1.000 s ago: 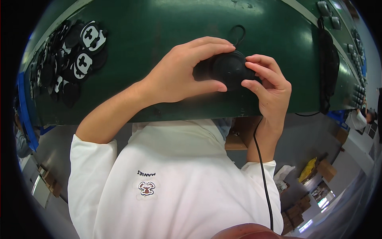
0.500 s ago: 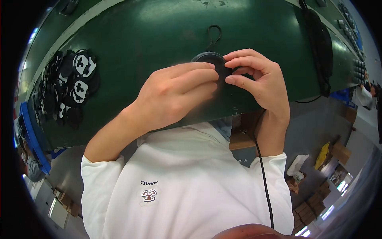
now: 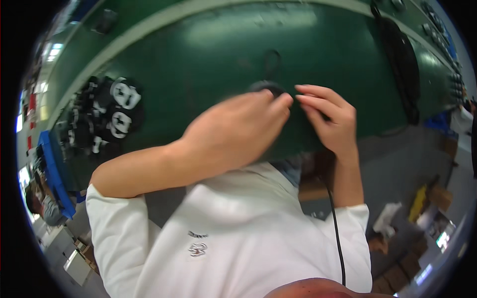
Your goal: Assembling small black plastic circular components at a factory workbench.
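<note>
A round black case [image 3: 267, 86] with a thin cord loop [image 3: 273, 62] lies on the green table in front of me, partly covered by my hand. My left hand [image 3: 236, 126] reaches across it, its fingers bent and closed on the near side of the case. Just right of the case is my right hand [image 3: 330, 111], a small gap from it. Thumb and forefinger tips come together there in a pinch; anything between them is too blurred to see.
On the left of the table [image 3: 208, 64] lies a pile of flat black pieces with white cartoon faces [image 3: 125, 94]. A long black bag [image 3: 402, 64] lies at the right. A blue crate [image 3: 55, 174] stands past the left edge. A black cable [image 3: 338, 238] hangs along my front.
My right hand has drawn slightly away from the case, thumb and forefinger coming together. My left hand has shifted across the case's near side. The whole view has moved a little.
</note>
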Motion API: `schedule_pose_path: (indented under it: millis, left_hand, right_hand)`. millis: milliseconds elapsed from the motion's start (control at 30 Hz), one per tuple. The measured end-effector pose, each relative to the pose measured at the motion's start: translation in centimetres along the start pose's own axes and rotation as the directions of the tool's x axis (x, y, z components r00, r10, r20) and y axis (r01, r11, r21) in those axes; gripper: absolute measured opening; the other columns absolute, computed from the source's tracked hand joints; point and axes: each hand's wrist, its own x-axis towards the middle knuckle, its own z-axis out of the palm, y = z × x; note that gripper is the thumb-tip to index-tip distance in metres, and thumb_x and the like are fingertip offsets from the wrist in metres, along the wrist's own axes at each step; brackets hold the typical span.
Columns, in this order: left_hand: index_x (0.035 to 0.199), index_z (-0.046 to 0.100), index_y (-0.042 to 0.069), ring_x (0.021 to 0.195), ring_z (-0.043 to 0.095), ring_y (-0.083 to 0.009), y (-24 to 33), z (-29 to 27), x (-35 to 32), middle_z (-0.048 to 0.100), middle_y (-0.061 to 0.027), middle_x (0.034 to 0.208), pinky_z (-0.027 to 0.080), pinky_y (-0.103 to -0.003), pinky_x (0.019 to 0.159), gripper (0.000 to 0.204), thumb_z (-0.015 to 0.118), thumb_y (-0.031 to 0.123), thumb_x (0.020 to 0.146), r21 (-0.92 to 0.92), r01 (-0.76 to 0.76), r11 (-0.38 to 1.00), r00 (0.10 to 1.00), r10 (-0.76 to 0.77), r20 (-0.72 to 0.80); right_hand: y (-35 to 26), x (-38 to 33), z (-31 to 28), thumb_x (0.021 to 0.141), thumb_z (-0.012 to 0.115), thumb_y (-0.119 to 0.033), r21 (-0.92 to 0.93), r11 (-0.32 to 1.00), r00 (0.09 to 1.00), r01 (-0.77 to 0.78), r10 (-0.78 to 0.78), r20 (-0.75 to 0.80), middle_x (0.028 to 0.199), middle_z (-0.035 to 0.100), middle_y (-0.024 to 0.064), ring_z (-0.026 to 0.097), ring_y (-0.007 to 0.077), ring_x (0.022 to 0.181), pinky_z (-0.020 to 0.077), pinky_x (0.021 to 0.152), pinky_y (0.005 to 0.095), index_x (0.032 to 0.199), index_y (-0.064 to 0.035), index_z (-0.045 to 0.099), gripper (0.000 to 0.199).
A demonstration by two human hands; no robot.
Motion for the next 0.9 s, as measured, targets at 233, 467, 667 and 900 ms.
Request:
schedule_pose_path:
  millis: [233,467,667,900]
  left_hand:
    - [0.136,0.06,0.015,0.1,0.058,-0.0238,-4.7,-1.5,3.8,0.059,-0.0034,0.136,0.052,-0.035,0.087,0.05,0.073,0.018,0.087,0.123,-0.315,0.941,0.937,0.288,0.196]
    - [0.153,0.053,0.013,0.121,0.063,-0.0355,-22.1,-5.5,-0.6,0.057,-0.0167,0.139,0.052,-0.042,0.109,0.089,0.088,0.006,0.072,-0.136,0.501,0.855,0.843,-0.517,-0.145]
    - [0.153,0.051,0.005,0.132,0.061,-0.0348,-35.1,-1.8,-5.0,0.06,-0.021,0.146,0.05,-0.043,0.111,0.083,0.089,0.031,0.084,-0.189,0.771,0.608,0.571,-0.791,-0.218]
    - [0.156,0.05,0.008,0.135,0.059,-0.0393,-33.5,-0.5,4.2,0.059,-0.0207,0.15,0.05,-0.047,0.112,0.087,0.086,0.045,0.086,0.201,0.472,0.858,0.866,-0.409,-0.287]
  right_hand:
    - [6.8,-0.8,-4.4,0.104,0.064,-0.006,0.608,0.768,0.755,-0.201,0.517,-0.403,0.097,0.076,0.0083,0.068,0.0134,0.082,0.0564,0.076,0.0242,0.118,0.0023,0.076,0.02]
    - [5.0,-0.1,-3.1,0.104,0.064,-0.007,0.361,0.888,0.844,-0.285,0.411,-0.345,0.091,0.074,0.0061,0.065,0.0113,0.078,0.053,0.072,0.0225,0.117,0.0008,0.077,0.02]
    - [4.6,0.5,-3.4,0.103,0.064,-0.007,0.351,0.886,0.852,-0.302,0.416,-0.316,0.089,0.074,0.0053,0.065,0.0105,0.078,0.0516,0.07,0.0216,0.116,-0.0002,0.078,0.02]
    - [5.0,0.5,-3.5,0.103,0.065,-0.007,0.385,0.875,0.845,-0.294,0.426,-0.323,0.089,0.074,0.0047,0.065,0.0104,0.078,0.052,0.07,0.0218,0.116,-0.0002,0.078,0.02]
